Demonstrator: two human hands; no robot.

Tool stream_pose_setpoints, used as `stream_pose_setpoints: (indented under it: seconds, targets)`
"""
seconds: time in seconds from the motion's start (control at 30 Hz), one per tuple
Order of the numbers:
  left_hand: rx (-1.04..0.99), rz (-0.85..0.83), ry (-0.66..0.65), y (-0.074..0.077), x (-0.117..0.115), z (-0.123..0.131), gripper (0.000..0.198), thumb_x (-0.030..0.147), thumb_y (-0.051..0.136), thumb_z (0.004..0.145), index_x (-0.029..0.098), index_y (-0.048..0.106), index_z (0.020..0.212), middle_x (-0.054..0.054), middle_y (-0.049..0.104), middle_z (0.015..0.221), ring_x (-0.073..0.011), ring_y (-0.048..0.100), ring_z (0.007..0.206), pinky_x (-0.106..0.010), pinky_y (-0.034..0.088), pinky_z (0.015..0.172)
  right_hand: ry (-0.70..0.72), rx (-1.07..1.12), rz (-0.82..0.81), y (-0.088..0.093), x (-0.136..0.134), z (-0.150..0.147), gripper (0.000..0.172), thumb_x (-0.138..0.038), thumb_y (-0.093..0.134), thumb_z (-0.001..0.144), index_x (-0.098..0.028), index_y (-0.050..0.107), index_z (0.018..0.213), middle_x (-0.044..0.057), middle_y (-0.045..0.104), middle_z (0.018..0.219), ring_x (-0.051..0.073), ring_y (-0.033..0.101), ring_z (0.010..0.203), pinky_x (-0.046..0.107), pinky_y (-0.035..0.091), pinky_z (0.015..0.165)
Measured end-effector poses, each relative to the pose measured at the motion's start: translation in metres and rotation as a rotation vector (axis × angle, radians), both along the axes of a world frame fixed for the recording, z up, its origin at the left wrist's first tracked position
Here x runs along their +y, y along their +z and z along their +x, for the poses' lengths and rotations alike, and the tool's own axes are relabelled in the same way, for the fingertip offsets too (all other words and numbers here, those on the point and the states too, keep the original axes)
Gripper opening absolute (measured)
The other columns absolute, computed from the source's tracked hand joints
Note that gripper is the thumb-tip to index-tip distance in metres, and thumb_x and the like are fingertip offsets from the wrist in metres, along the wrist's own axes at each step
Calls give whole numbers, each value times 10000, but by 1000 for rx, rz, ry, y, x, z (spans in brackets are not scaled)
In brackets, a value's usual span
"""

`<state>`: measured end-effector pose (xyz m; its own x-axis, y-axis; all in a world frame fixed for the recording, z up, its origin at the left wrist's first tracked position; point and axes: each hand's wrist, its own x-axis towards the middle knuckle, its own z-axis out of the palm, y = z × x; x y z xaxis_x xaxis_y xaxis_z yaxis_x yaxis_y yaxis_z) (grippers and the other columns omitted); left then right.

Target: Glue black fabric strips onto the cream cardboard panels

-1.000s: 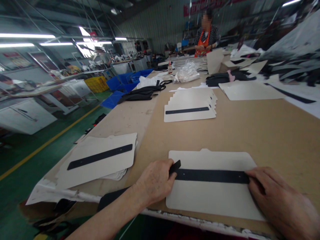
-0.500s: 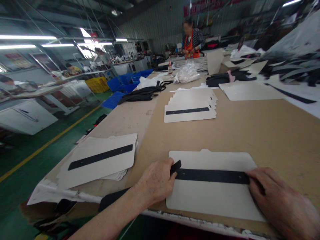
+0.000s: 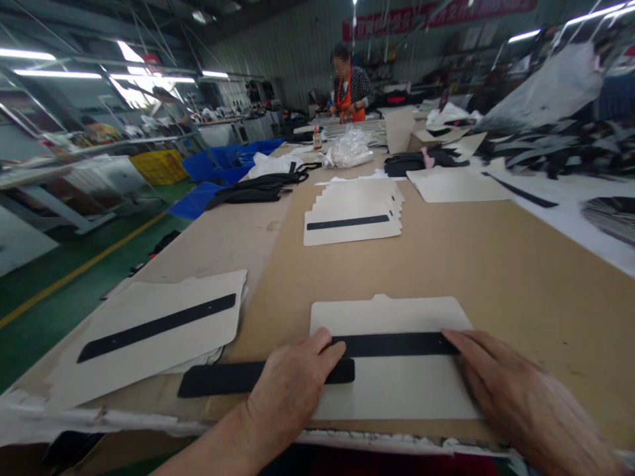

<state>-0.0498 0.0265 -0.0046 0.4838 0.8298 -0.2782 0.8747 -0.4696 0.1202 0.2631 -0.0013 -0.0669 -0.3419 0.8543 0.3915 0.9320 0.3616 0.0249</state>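
Observation:
A cream card panel lies at the table's near edge with a black strip across it. My left hand lies flat on the strip's left end, fingers stretched out. It also rests over a second black strip that sticks out to the left on the table. My right hand presses flat on the strip's right end, fingers extended.
A stack of finished panels with a black strip lies to the left; another stack lies farther back. Black bags, a plastic bag and a glue bottle sit beyond. A person in an orange apron works at the far end.
The view has dipped and shifted. My left hand has gone from gripping the strip's lifted left end to lying flat on it. A second black strip now shows to the left.

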Motion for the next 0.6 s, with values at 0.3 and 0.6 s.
stream_pose_setpoints:
  seconds: [0.3,0.6]
  targets:
    - [154,63,-121,-16,-4,-7,710,-74,380,828,220,388,1474,-101,556,1349,-235,611,1140,-388,575,933,-14,-251,9,7,-6,-8,564,19,472,731,-212,653,1212,117,661,1142,257,680,923,347,643,649]
    - [103,47,-91,-25,-1,-14,796,-86,346,764,273,401,1472,-77,531,1384,-213,598,1173,-368,555,967,-36,-189,-55,2,-7,-6,477,-59,447,822,-215,627,1236,117,630,1205,253,660,965,351,635,649]
